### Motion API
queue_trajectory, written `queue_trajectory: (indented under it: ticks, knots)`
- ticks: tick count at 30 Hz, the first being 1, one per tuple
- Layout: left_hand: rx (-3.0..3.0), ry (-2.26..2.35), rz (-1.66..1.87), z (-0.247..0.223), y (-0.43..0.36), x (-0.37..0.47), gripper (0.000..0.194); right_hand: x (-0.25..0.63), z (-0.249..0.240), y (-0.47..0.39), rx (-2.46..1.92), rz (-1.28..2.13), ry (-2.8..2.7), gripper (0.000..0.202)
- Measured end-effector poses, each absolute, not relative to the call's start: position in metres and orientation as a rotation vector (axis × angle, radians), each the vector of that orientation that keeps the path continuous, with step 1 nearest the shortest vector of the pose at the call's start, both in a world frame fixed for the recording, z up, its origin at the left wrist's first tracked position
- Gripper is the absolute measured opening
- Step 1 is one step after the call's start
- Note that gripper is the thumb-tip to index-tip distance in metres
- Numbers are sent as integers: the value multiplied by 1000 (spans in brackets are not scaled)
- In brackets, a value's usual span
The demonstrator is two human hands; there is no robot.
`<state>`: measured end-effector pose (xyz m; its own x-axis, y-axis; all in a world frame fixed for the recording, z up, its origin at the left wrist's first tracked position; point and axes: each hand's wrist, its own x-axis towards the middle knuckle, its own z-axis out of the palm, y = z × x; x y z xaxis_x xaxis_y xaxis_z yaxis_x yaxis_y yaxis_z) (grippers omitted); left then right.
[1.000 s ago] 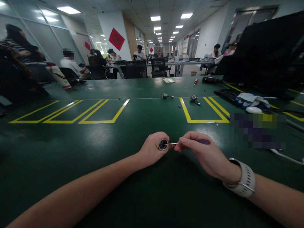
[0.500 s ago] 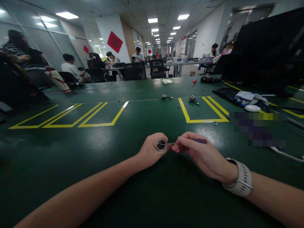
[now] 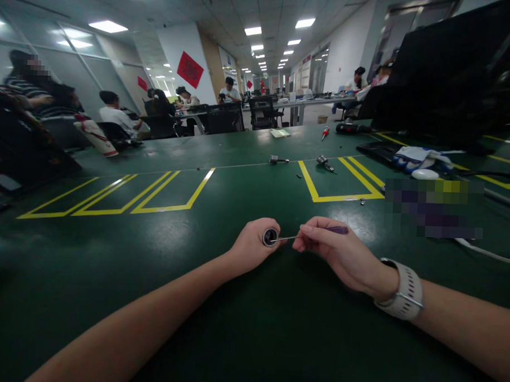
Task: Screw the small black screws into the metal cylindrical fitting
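My left hand (image 3: pixel 253 245) is wrapped round a hollow metal cylinder (image 3: pixel 264 236), its round open end turned toward me. Dark inner parts show inside the rim, too small to make out. Between thumb and fingers, my right hand (image 3: pixel 332 246) pinches a slim screwdriver (image 3: pixel 336 230) with a purple handle. Its thin metal shaft points left and its tip lies within the cylinder's mouth, by the lower rim. Both hands are just above the green table (image 3: pixel 183 333); the fingers behind the cylinder are hidden.
Beyond my hands lie two metal parts with thin shafts, one on the left (image 3: pixel 278 159) and one on the right (image 3: pixel 325 163), plus a small nut-like piece (image 3: pixel 362 202). Further off are a red screwdriver (image 3: pixel 325 132), a power tool (image 3: pixel 353 129), gloves (image 3: pixel 421 158) and a white mouse (image 3: pixel 425 174).
The screwdriver's tip has shifted slightly lower in the cylinder's mouth, and its shaft tilts a little more. Both hands keep their grips. The whole view has moved slightly.
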<state>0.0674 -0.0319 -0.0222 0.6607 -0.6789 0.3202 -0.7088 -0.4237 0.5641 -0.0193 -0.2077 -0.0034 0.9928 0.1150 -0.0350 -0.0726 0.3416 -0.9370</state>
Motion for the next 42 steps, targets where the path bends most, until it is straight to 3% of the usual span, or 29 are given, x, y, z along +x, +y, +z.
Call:
queue_trajectory:
  ticks: [11,22,42]
  knots:
    - [2232,-989,82,-29,-27,86,20,-17,-12,-211,-1359,51,-6,16]
    - [2153,-1027,74,-30,-27,82,11,-15,-21,-217,-1575,31,-85,21]
    - [2127,-1040,106,-28,-26,83,6,-16,-5,-215,-1369,-97,-43,13]
